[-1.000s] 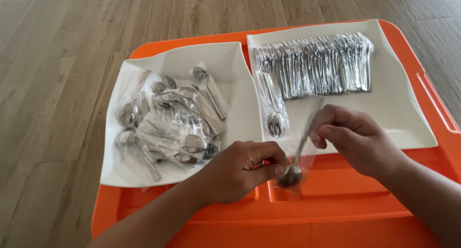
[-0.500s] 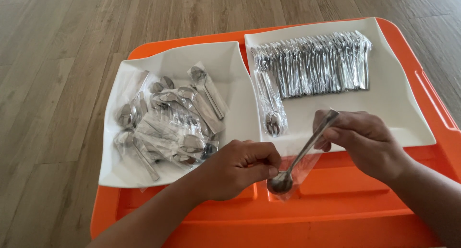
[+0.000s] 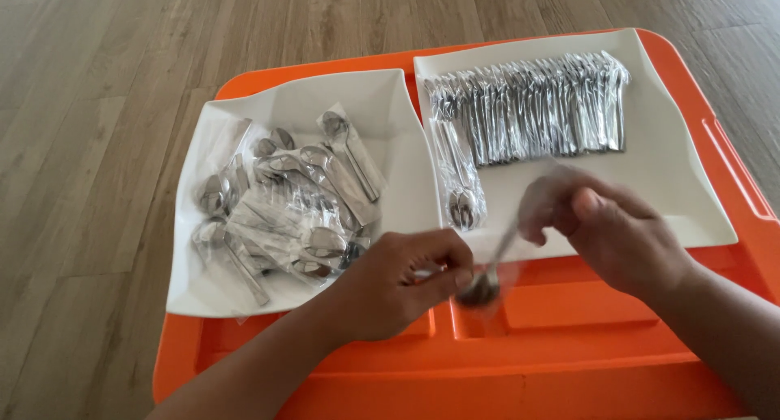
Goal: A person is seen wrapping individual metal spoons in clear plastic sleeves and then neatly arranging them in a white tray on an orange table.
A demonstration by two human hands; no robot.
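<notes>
**Spoon held between both hands over the orange tray**

My left hand (image 3: 398, 286) pinched the bowl end of a metal spoon (image 3: 491, 270) between thumb and forefinger; my right hand (image 3: 605, 233) gripped the upper part of its handle. The spoon sat over the near compartments of the orange tray (image 3: 569, 331), just in front of the right white dish (image 3: 666, 201). Long axis ran diagonally: bowl low and toward me on the left, handle rising away to the right. Motion blur hid the handle tip, and I could not tell whether a clear sleeve covered the spoon.

Against the frame half a second earlier: the spoon kept the same slant, but my right hand had shifted a little toward the left hand. My left hand stayed at the bowl.

Packaging, placed from the orange tray: on its left half, the left white dish (image 3: 244, 298) held a loose heap of spoons in clear plastic sleeves (image 3: 284, 209), lying at mixed angles. On its right half, the right dish carried a neat row of sleeved spoons (image 3: 536, 107) along the far edge, handles side by side, and one more sleeved pair (image 3: 459, 180) lying lengthwise at the row's left end.
</notes>
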